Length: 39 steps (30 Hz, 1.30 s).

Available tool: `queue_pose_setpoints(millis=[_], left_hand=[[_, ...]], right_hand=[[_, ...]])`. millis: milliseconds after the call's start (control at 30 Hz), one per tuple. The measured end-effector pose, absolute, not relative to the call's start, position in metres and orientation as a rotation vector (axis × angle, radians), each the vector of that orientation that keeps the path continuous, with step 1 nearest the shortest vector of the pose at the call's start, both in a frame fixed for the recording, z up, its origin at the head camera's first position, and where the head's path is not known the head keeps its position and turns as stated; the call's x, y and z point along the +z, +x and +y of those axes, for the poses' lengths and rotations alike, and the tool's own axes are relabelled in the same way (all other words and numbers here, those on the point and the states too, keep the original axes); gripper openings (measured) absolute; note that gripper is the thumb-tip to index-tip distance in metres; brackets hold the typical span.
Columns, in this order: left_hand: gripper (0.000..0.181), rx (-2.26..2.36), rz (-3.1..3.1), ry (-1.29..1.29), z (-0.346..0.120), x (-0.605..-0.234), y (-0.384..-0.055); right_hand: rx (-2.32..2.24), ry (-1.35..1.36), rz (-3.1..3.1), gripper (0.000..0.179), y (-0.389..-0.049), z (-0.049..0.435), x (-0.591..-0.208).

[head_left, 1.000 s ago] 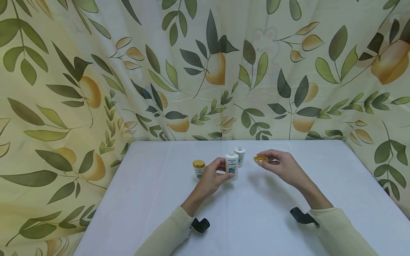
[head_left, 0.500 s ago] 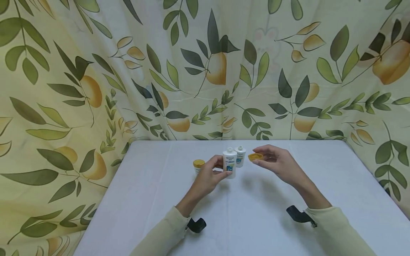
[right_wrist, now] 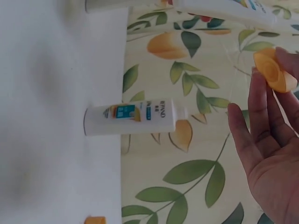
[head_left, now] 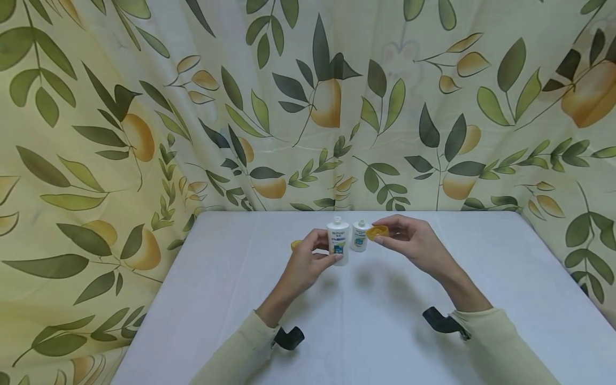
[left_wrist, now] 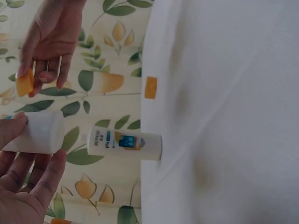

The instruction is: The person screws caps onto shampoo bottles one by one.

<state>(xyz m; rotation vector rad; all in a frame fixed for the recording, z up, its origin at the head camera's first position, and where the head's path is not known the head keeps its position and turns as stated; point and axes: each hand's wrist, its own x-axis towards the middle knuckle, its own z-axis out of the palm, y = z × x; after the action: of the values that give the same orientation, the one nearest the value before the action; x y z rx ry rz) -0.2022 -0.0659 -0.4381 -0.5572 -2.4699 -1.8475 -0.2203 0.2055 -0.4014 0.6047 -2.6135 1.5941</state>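
Note:
My left hand [head_left: 305, 262] holds a white bottle [head_left: 339, 243] upright above the table, thumb in front and fingers behind; its narrow neck is uncapped. My right hand [head_left: 421, 243] pinches a yellow cap [right_wrist: 273, 70] a little to the right of that bottle, apart from it, with the hollow side showing. A second uncapped white bottle [head_left: 359, 235] stands on the table between and behind the hands. Another yellow cap [left_wrist: 150, 87] lies on the table in the left wrist view. Behind my left hand, a third bottle is mostly hidden; only its yellow top [head_left: 295, 244] shows.
A white cloth covers the table [head_left: 366, 331]. Its far edge meets a curtain [head_left: 308, 107] printed with leaves and fruit. Black wrist cameras [head_left: 289, 338] hang from both sleeves.
The left hand has lifted the bottle and drawn it slightly left, covering most of the yellow-topped bottle. The right hand has brought the cap left and up, closer to the bottle.

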Motion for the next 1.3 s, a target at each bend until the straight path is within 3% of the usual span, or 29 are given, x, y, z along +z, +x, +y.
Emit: queue_pose_setpoints(millis=[1300], left_hand=[[0.049,-1.865,-2.406,-0.678,-0.066,-0.427,-0.19]], right_hand=[[1.596,0.79,-2.471,0.032,-0.218,0.174,-0.37]])
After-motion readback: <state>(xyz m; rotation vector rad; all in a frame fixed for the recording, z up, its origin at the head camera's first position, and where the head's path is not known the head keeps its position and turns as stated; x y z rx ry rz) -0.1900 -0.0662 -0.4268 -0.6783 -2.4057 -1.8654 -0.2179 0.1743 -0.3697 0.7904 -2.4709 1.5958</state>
